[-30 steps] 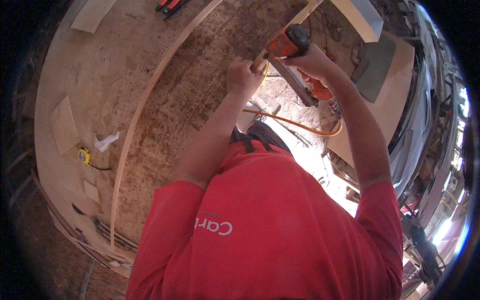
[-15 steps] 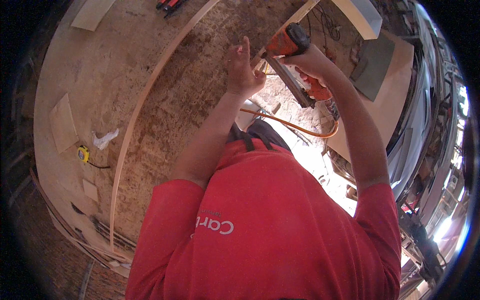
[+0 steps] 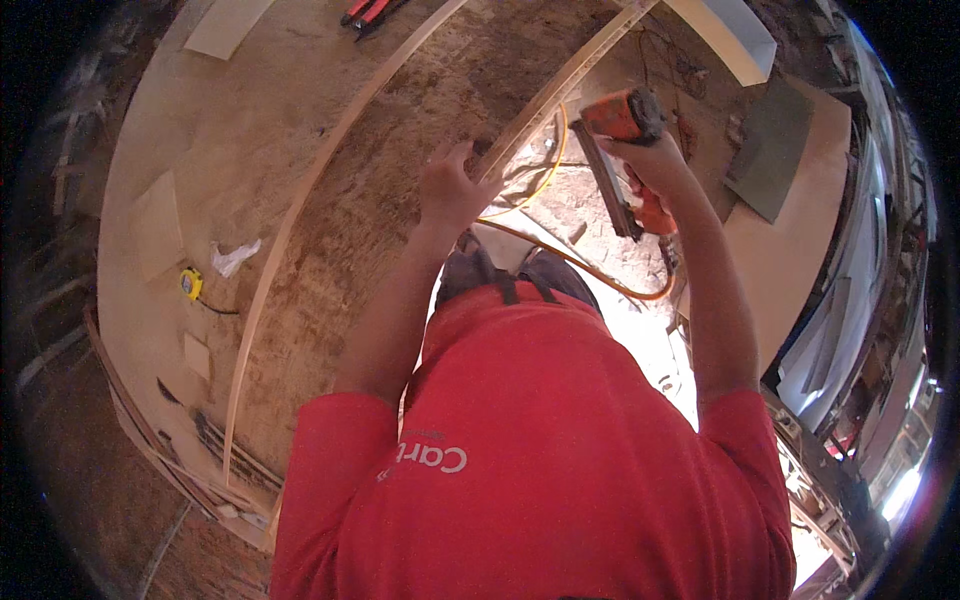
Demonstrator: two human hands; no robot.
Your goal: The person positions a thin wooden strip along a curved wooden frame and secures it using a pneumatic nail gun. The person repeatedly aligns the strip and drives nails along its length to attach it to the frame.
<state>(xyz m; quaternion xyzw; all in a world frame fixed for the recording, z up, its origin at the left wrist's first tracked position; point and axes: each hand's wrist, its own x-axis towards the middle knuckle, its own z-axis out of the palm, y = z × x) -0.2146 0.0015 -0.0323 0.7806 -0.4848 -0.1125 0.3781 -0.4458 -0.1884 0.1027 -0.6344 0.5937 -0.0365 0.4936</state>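
My right hand (image 3: 655,165) is wrapped round the handle of an orange and black nail gun (image 3: 620,118), which is lifted to the right of a wooden strip (image 3: 570,85). A gap shows between the tool and the wood. My left hand (image 3: 450,188) grips the near end of that strip, with the thumb on its right side and the fingers on its left. An orange air hose (image 3: 600,275) curves from below the nail gun toward my waist.
A long curved wooden strip (image 3: 305,200) crosses the worn table board (image 3: 370,160). Left of it lie a yellow tape measure (image 3: 191,283), a crumpled white scrap (image 3: 234,258) and thin board pieces. Red-handled pliers (image 3: 368,14) lie at the far side. A green-grey panel (image 3: 772,150) rests at the right.
The nail gun has moved right, away from the wooden strip. My left hand has come nearer and left, closing from spread fingers onto the strip's end. The view has shifted slightly.
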